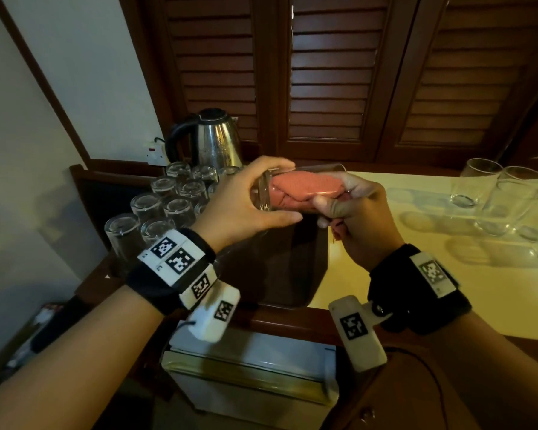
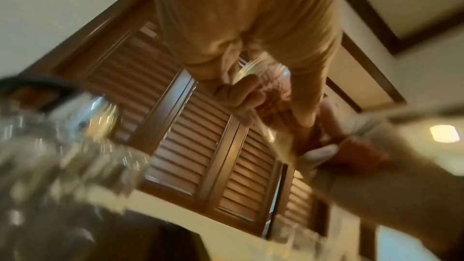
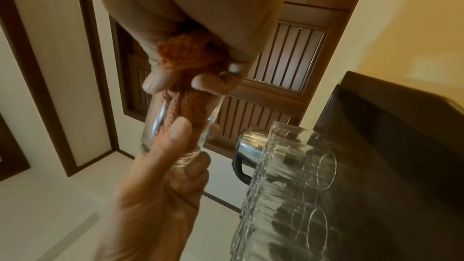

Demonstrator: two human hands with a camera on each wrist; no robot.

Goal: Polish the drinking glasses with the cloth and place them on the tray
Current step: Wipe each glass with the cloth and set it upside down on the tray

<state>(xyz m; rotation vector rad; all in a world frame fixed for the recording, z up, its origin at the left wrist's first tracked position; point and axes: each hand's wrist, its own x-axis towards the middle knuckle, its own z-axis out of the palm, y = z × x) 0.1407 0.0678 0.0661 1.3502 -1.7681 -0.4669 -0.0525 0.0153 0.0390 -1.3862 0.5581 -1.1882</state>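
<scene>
The left hand (image 1: 246, 197) wraps the base end of a drinking glass (image 1: 305, 189), holding it on its side in the air just in front of the steel kettle (image 1: 212, 136), probably so the mouth faces the other hand. The right hand (image 1: 359, 218) pinches a bunched salmon-red cloth (image 1: 302, 189) stuffed into the glass to wipe the inside. Left of the kettle's front, upturned glasses (image 1: 165, 200) crowd a dark tray (image 1: 289, 265), each empty. Well to the right of the kettle, more empty glasses (image 1: 503, 197) stand upright on the cream counter (image 1: 385, 274), seemingly waiting their turn.
</scene>
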